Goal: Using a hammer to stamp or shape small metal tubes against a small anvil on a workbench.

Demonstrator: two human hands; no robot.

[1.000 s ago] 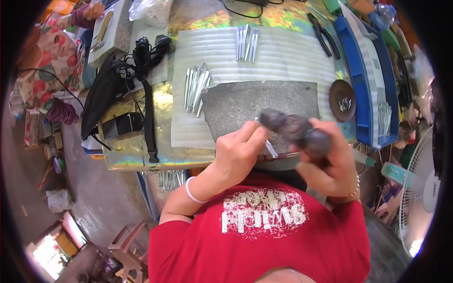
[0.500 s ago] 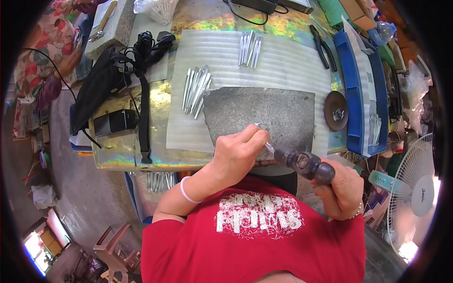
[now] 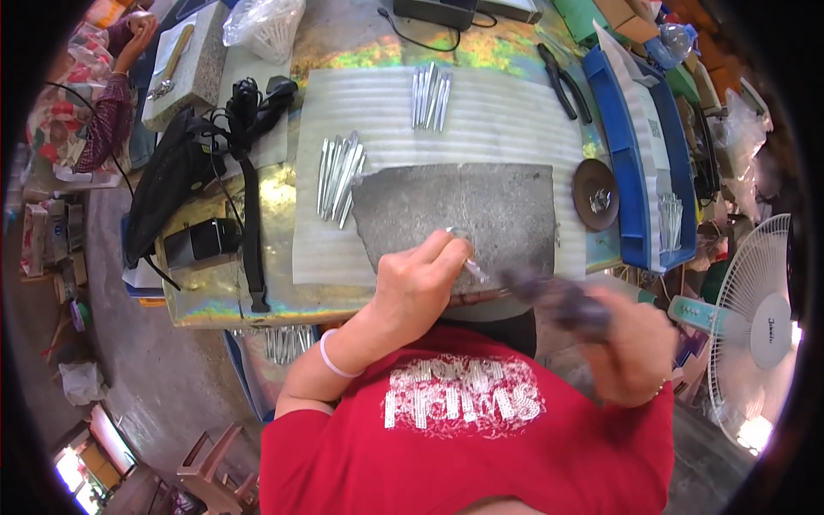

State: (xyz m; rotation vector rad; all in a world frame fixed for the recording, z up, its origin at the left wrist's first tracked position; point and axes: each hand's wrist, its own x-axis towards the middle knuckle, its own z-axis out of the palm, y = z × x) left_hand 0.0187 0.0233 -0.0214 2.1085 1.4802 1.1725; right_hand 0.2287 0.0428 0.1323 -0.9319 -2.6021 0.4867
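My left hand (image 3: 421,283) is closed in a pinch over the near part of a grey stone slab (image 3: 463,197). It grips a shiny silver metal piece (image 3: 475,270); a curved bit shows beyond the fingertips and a narrow end sticks out toward the hammer. The fingers hide the rest, so its full shape is unclear. My right hand (image 3: 631,343) is wrapped around a hammer (image 3: 562,305) with a dark, rounded head, smeared by motion. The hammer head is just right of the metal piece; I cannot tell whether they touch.
Bundles of silver metal rods (image 3: 341,180) (image 3: 431,99) lie on white foam sheeting (image 3: 318,257). Right of the slab are a brown dish (image 3: 592,184) with small metal bits, pliers (image 3: 564,81) and a blue tray (image 3: 637,232). A black bag (image 3: 172,180) lies left; a fan (image 3: 764,335) stands right.
The hammer and my right hand have gone from sharp to motion-blurred. The whole view has shifted slightly. At the far left, another person's hands have come up into sight. My left hand keeps its pinch.
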